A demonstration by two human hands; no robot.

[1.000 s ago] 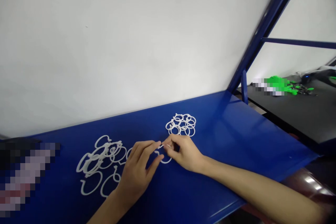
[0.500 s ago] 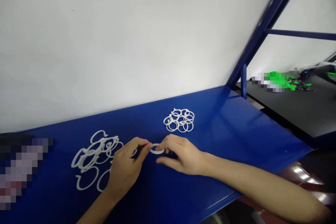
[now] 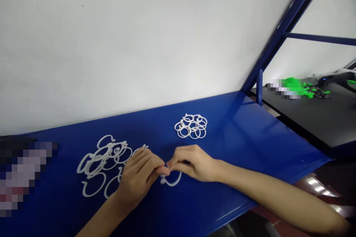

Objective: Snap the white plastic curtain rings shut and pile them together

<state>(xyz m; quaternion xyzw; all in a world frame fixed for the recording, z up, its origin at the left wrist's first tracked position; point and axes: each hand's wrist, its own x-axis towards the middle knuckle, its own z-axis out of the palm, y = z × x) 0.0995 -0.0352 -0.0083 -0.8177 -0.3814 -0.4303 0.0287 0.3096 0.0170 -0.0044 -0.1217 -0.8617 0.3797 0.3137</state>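
Observation:
Between both hands is a white plastic ring [image 3: 174, 184] with a small knobbed clasp, much like a shower curtain ring. My left hand [image 3: 140, 176] pinches it near the clasp, thumb and fingers pressed together. My right hand [image 3: 194, 163] pinches its upper side, the fingertips nearly meeting my left thumb. Whether the ring's ends are joined is hidden by the fingers. To the left lies a loose pile of similar white rings [image 3: 96, 164], several plainly gapped, partly behind my left hand. Beyond my right hand sits a tighter cluster of white rings [image 3: 191, 126] that look closed.
A blue tabletop [image 3: 236, 129] carries everything, with a white wall [image 3: 139, 44] behind it. At the left edge lies a blurred-out object [image 3: 27, 177]. A blue metal frame [image 3: 275, 33] rises at the right, beside a dark table [image 3: 306, 111] holding green items [image 3: 294, 85].
The ring has turned and dropped slightly towards me, its clasp now at the left. My right hand has gone from spread fingers to a pinch. The view has shifted a little.

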